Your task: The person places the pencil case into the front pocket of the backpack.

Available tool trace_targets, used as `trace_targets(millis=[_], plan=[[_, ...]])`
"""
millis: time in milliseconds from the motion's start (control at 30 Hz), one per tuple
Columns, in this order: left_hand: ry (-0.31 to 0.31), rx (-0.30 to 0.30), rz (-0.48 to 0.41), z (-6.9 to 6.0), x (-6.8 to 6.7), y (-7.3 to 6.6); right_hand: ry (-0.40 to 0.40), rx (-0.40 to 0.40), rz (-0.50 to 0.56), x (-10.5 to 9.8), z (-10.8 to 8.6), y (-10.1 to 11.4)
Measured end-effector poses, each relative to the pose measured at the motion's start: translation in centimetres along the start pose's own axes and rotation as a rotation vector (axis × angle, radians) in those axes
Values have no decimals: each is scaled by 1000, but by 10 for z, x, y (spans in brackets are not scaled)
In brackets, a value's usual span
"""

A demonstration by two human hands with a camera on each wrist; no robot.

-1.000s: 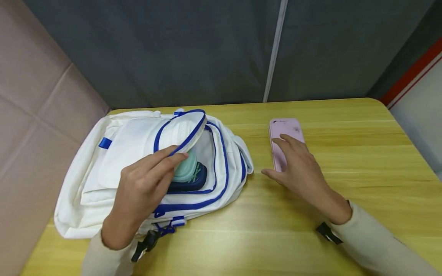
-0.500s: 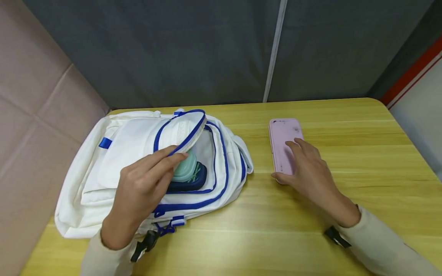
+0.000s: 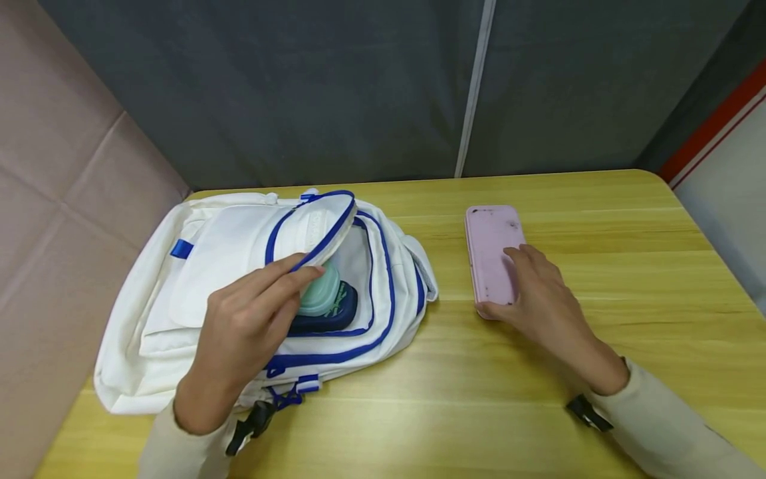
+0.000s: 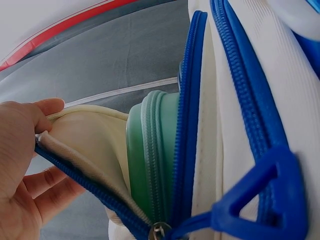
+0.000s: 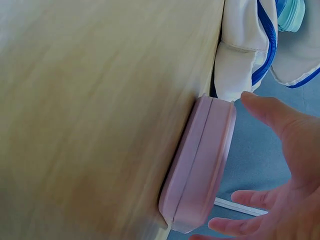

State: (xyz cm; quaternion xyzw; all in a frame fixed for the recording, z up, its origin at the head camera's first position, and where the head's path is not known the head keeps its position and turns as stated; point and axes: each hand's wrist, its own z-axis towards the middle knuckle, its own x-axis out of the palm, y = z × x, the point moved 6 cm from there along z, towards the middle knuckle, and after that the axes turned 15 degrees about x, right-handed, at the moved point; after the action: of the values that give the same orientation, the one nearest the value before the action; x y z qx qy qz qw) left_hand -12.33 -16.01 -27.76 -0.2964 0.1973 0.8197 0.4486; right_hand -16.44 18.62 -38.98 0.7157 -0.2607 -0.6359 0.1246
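Observation:
A white backpack [image 3: 203, 266] with blue trim lies on the table. My left hand [image 3: 239, 326] pinches the edge of its front pocket flap [image 3: 320, 229] and holds it raised. Inside the unzipped pocket sit a mint-green rounded container [image 3: 323, 296] and a dark blue case [image 3: 347, 314]; the left wrist view shows the green container [image 4: 160, 150] close behind the zipper. To the right lies a pink oblong hard case [image 3: 492, 246], with a seam along its side. Over its near end my right hand [image 3: 544, 296] is spread, thumb and fingers apart; in the right wrist view no firm grip shows.
The wooden table [image 3: 646, 279] extends to the right of the pink case. A dark grey curtain [image 3: 335, 93] hangs behind it, and a padded beige wall [image 3: 66, 219] stands at left. A black buckle strap [image 3: 254, 422] lies by the left wrist.
My right hand has moved right and slightly nearer to me, from over the pink case's middle to its near right side. The left hand keeps holding the flap; the case has not moved.

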Motion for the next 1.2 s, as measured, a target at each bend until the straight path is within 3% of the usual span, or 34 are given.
trace_targets(millis=[367, 633, 1200], plan=[[46, -43, -25, 0, 1, 1, -4, -12, -11, 3, 0, -1], [38, -28, -18, 0, 0, 0, 30, -10, -29, 0, 2, -6], [68, -53, -21, 0, 1, 1, 81, -146, -14, -7, 8, -18]])
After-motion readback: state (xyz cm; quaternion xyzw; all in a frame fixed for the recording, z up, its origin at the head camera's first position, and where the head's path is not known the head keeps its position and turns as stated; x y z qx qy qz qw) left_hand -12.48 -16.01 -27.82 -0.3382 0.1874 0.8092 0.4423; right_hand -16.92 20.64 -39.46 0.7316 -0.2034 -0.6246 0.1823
